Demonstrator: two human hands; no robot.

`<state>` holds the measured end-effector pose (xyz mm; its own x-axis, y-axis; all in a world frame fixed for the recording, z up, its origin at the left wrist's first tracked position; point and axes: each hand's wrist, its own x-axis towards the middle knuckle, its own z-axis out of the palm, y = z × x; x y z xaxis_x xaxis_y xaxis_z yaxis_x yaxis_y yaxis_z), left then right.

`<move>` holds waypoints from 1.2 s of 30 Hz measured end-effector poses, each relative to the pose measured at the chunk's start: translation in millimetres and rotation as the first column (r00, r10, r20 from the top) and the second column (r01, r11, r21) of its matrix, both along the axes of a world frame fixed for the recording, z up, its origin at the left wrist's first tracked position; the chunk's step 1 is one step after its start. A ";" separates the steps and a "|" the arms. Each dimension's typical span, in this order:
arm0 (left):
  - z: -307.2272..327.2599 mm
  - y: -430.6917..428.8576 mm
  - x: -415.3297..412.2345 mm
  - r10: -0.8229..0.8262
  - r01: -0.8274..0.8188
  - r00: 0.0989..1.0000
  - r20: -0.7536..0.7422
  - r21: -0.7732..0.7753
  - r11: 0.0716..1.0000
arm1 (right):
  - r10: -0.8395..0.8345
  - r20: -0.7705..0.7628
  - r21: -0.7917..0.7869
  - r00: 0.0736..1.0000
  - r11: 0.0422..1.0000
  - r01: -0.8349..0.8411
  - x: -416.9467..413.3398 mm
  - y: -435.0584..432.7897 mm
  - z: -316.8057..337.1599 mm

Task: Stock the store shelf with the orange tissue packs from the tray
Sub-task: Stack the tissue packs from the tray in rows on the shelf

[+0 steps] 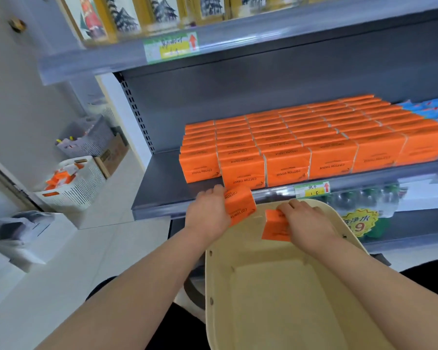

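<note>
— Where are the hands at this moment?

— Both are low, at the front of the shelf [167, 190]. The left hand [208, 213] grips one orange pack [239, 204], with the fingers curled round its left end. This pack is tilted. It is just at the shelf lip, above the far rim of the tray [283, 286].

— And the other hand?

— The right hand [306, 221] holds a second pack [276, 224] inside the tray, at its far end. The fingers are bent over the right side of it. The thumb I cannot see.

— What stands in the way on the shelf?

— Orange rows [314, 137] cover the middle and the right part, packed tightly from the back to the front. One front pack, the second from the left, stands more forward than its neighbours, directly behind the pack in the left hand. Left of the rows the grey board is bare. Right of them lie blue packs [435, 109].

— Anything on the lip?

— A price tag [312, 189], just behind the tray's far rim, between the two hands. Under the shelf I see bottles [364, 198] and a yellow sign [359, 223], partly hidden by the tray.

— And around us?

— On the floor at the left stands a white basket [79, 183] with more orange packs. Behind it are a grey basket [91, 140] and a carton [114, 152]. On the upper shelf stand boxes [127, 16] with tree pictures.
</note>
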<state>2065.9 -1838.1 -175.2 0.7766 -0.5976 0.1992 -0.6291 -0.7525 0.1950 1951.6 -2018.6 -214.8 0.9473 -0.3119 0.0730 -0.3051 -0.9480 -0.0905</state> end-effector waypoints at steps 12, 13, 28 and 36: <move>50.3 20.6 62.0 0.279 -0.261 0.950 0.138 -0.133 0.956 | 0.018 0.177 0.003 0.984 1.000 -0.018 38.0 4.6 37.0; 48.7 19.0 69.2 0.277 -0.263 0.951 0.139 -0.115 0.958 | 0.027 0.188 -0.007 0.982 1.000 -0.026 41.8 4.2 39.6; 11.9 -4.0 130.4 0.163 -0.162 0.975 0.151 -0.020 0.987 | 0.094 0.206 0.009 0.974 0.995 -0.098 57.9 2.6 45.9; 10.1 -1.7 129.8 0.209 -0.195 0.976 0.059 -0.185 0.963 | 0.167 0.170 0.019 0.971 0.985 -0.172 64.9 15.4 57.1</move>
<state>2195.7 -1839.8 -165.1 0.8555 -0.3800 0.3516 -0.4862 -0.8231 0.2935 2016.5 -2003.2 -157.7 0.9619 -0.1527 0.2269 -0.1181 -0.9802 -0.1590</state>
